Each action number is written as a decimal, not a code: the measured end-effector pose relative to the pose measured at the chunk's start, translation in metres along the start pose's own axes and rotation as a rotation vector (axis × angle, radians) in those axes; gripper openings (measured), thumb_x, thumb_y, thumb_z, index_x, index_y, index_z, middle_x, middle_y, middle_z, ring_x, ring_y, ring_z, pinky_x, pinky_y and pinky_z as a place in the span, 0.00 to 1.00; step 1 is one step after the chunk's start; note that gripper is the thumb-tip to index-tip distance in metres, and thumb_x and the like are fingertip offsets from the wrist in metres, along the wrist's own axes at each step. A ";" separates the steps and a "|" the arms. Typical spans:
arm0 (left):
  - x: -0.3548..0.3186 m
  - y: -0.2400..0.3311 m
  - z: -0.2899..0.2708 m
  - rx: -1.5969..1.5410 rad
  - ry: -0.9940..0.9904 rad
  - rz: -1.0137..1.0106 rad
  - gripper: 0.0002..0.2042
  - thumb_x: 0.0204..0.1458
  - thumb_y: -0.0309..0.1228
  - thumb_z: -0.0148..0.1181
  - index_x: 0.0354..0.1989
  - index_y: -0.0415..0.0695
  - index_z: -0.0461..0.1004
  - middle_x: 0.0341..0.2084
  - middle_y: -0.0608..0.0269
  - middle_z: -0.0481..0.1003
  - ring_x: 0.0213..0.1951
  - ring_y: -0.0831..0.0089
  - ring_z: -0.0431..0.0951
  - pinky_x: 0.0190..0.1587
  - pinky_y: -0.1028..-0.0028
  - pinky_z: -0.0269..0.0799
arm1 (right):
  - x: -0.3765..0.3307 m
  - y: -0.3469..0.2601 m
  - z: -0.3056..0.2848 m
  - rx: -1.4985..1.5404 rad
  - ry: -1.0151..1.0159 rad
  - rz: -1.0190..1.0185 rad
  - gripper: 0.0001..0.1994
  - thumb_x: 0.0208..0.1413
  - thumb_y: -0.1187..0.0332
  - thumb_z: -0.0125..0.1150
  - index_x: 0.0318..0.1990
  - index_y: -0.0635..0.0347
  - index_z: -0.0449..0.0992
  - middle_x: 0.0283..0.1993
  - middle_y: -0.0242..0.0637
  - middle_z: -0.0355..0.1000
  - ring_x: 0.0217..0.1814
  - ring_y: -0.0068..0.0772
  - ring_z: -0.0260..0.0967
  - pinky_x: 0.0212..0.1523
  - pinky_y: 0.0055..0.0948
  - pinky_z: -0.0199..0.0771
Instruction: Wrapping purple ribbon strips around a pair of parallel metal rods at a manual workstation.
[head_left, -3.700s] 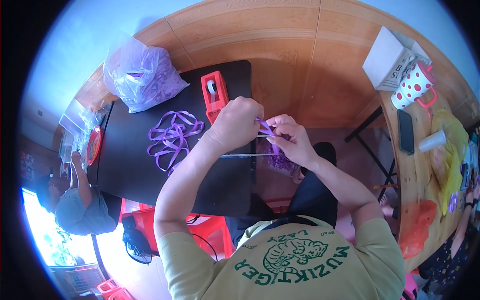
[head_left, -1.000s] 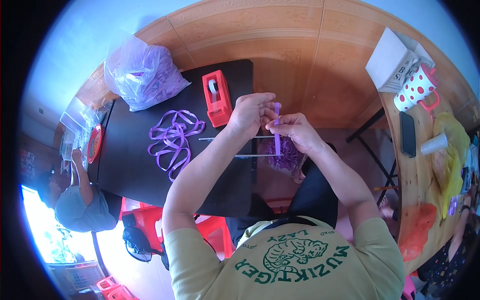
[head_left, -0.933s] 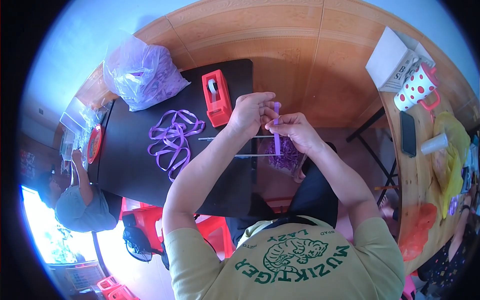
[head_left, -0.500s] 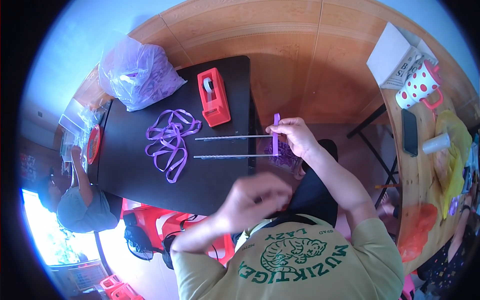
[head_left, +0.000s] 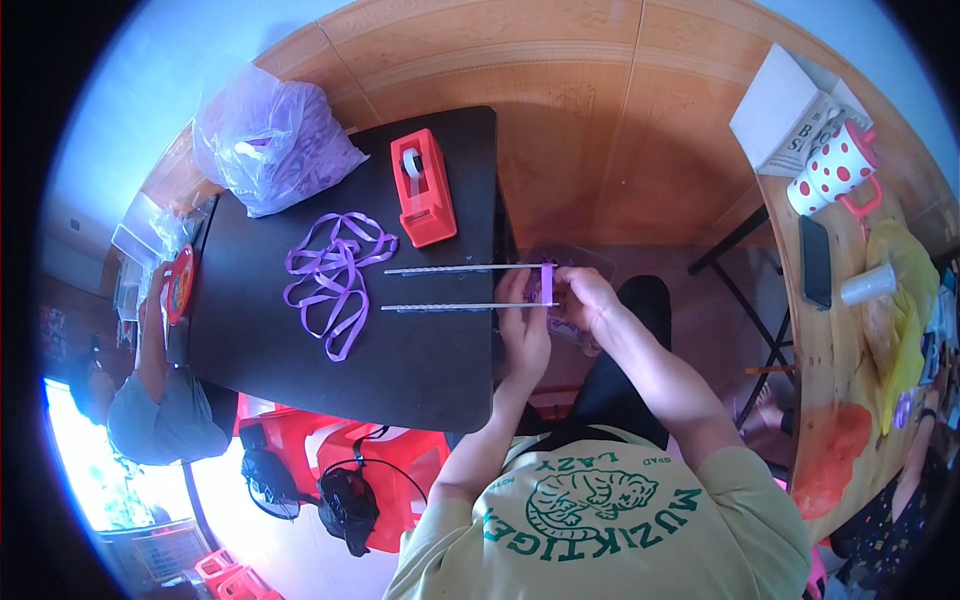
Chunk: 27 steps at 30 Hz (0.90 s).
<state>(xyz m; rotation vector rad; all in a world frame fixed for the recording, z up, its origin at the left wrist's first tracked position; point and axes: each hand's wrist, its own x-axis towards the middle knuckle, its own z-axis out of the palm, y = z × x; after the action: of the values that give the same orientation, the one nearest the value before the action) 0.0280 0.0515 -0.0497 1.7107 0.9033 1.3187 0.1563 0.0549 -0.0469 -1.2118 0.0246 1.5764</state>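
Note:
Two thin metal rods (head_left: 440, 308) lie side by side across the black table and stick out past its right edge. A purple ribbon (head_left: 547, 285) spans both rods near their free ends. My right hand (head_left: 592, 300) is closed, its fingertips pinching the ribbon just right of the rods. My left hand (head_left: 525, 335) has come up from below, fingers stretched out at the rods beside the ribbon; the rods partly cover them. Below the hands, a clear container (head_left: 575, 325) with purple pieces is mostly hidden. A long loose purple ribbon (head_left: 335, 275) lies tangled on the table.
On the black table (head_left: 420, 370) stand a red tape dispenser (head_left: 424, 190) and a stuffed clear plastic bag (head_left: 280, 140). To the right, a wooden table (head_left: 775, 230) holds a phone (head_left: 815, 262) and a dotted cup (head_left: 832, 180). Red stools (head_left: 400, 470) are lower left; other people sit at both sides.
My left hand has moved up and right from over my lap to the rods. My right hand has come down slightly, and the ribbon's upper end no longer sticks up past the far rod.

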 end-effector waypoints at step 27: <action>-0.018 0.053 -0.014 -0.794 0.029 -0.598 0.06 0.53 0.20 0.57 0.38 0.35 0.77 0.29 0.60 0.78 0.30 0.78 0.75 0.37 0.80 0.71 | -0.065 0.043 -0.039 0.046 -0.236 0.000 0.04 0.54 0.74 0.55 0.33 0.60 0.77 0.33 0.40 0.76 0.32 0.33 0.74 0.33 0.29 0.69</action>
<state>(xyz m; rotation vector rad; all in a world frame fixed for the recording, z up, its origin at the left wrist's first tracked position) 0.0141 0.0143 -0.0077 0.7318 0.6859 1.0715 0.1430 -0.0308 -0.0439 -0.9841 -0.0913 1.7002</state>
